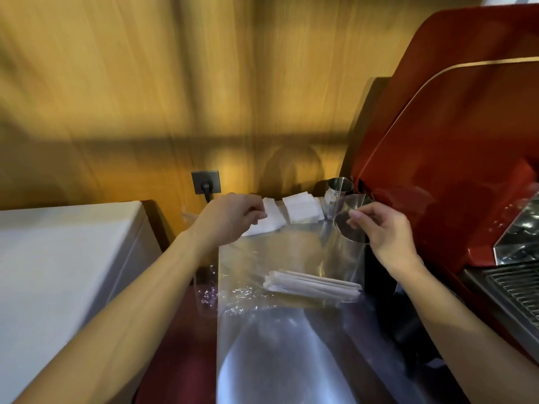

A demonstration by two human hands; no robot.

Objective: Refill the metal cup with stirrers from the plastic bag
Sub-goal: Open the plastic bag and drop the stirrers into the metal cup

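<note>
Two bare hands hold up a clear plastic bag (280,258) by its far top edge, so the film hangs between them above the shiny metal counter (277,360). The left hand (230,220) is curled closed with thumb and fingertips pinched at the bag's left corner, close to a stack of white napkins (300,209) lying at the far side. The right hand (382,228) pinches the bag's right corner between thumb and forefinger, the other fingers loosely folded. A small bundle of paper-wrapped stirrers (312,284) lies crosswise low inside the bag. The metal cup (348,225) stands just beside the right hand, partly seen through the film; whether the fingers touch its rim cannot be told. A second steel jug (338,189) stands farther back, against the red coffee machine (455,141) on the right. A white appliance (67,258) sits at the left.
</note>
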